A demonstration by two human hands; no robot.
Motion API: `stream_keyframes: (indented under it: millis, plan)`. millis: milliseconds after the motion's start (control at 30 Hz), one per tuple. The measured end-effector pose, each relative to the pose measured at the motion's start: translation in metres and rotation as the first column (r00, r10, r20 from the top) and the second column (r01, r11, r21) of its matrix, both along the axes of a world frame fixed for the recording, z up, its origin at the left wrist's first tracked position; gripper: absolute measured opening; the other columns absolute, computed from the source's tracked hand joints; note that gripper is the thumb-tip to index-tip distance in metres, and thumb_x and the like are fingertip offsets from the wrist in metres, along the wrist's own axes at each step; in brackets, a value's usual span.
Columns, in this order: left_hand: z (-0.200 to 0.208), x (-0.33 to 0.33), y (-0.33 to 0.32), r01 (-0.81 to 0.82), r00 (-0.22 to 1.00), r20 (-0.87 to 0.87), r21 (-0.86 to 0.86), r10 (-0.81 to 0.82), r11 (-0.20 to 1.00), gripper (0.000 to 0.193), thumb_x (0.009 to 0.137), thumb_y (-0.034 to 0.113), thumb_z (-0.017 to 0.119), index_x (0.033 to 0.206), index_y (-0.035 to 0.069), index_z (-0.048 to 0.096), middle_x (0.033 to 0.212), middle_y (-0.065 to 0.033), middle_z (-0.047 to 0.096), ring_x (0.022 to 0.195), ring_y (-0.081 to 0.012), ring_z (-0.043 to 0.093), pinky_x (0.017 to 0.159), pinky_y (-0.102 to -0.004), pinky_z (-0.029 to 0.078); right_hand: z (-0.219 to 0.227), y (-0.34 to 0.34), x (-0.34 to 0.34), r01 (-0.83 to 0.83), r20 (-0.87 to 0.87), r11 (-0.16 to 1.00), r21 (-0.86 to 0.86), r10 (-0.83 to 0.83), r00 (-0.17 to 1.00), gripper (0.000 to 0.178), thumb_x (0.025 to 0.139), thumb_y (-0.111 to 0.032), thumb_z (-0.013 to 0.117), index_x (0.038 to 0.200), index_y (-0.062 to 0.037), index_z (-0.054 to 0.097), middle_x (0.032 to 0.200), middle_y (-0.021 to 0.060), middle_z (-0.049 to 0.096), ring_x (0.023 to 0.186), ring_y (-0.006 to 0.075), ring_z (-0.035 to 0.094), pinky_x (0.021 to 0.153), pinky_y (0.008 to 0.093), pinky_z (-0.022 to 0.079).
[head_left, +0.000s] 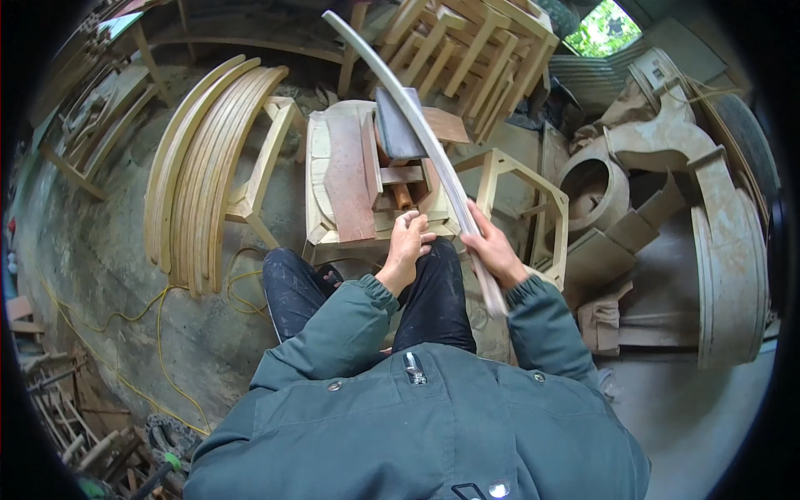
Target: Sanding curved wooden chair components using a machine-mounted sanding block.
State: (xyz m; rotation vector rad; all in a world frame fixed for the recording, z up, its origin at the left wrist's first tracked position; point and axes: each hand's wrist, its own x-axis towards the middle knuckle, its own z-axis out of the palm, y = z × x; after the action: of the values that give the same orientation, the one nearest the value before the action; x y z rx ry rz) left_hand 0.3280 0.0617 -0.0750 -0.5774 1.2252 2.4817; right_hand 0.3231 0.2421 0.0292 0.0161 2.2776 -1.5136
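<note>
A long, narrow, curved strip of wood (442, 154) slants from the upper middle down past my right side. My right hand (496, 252) is closed around its lower part. My left hand (405, 250) is beside the near edge of a low wooden workbench (321, 150), with its fingers partly bent and apart and nothing visible in them. Just beyond its fingertips is an orange-brown cylindrical piece (403, 197) in the middle of the bench. A grey slab-like block (398, 125) stands on the bench, partly behind the strip.
Several curved wooden strips (212, 150) lean on a wooden frame (271, 158) at left. Stacked frames (475, 58) stand behind the bench. Another frame (562, 217) and large curved brown parts (675, 125) are at right. A yellow cord (162, 350) crosses the left floor; wood scraps (92, 442) lie lower left.
</note>
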Motion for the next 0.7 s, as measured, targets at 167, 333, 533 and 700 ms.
stream_keyframes:
  millis: [167,333,533,700]
  plan:
    - [0.0,0.007,0.023,0.073,0.997,0.016,0.039,-0.073,0.997,0.064,0.102,0.048,0.063,0.149,0.011,0.041,0.135,-0.0127,0.053,0.115,-0.0251,0.06,0.096,-0.0431,0.048,0.041,0.063,0.149,0.107,0.309,0.994,-0.023,-0.094,0.946,0.083,0.095,-0.013,0.062,0.169,-0.0265,0.027,0.079,0.0021,0.058,0.052,0.0106,0.055,0.048,0.0283,0.05]
    - [-0.004,0.019,0.067,0.251,0.968,-0.034,0.109,-0.249,0.962,0.077,0.096,0.059,0.068,0.148,0.009,0.041,0.13,-0.0105,0.053,0.112,-0.024,0.061,0.093,-0.0446,0.048,0.027,0.13,0.287,0.215,0.407,0.954,-0.208,-0.116,0.906,0.085,0.096,-0.012,0.067,0.169,-0.0155,0.024,0.106,0.0097,0.069,0.089,0.0152,0.069,0.078,0.0282,0.056]
    - [0.017,0.027,0.091,-0.047,0.999,0.043,0.39,0.032,0.919,0.035,0.104,0.035,0.064,0.118,0.005,0.052,0.099,-0.0135,0.06,0.088,-0.0356,0.066,0.083,-0.0546,0.057,0.003,0.158,0.32,0.083,0.076,0.994,0.064,-0.088,0.993,0.088,0.088,-0.016,0.076,0.164,-0.0064,0.034,0.161,0.0145,0.046,0.149,0.0219,0.041,0.122,0.0332,0.03]
    - [0.085,-0.021,-0.005,-0.199,0.919,-0.291,0.236,0.265,0.951,0.03,0.104,0.033,0.061,0.093,0.006,0.053,0.079,-0.0107,0.059,0.072,-0.0299,0.065,0.074,-0.0471,0.056,-0.005,0.155,0.303,0.087,0.14,0.989,-0.12,-0.07,0.988,0.092,0.085,-0.021,0.08,0.163,-0.0022,0.034,0.147,0.0098,0.056,0.125,0.0179,0.059,0.105,0.0304,0.049]
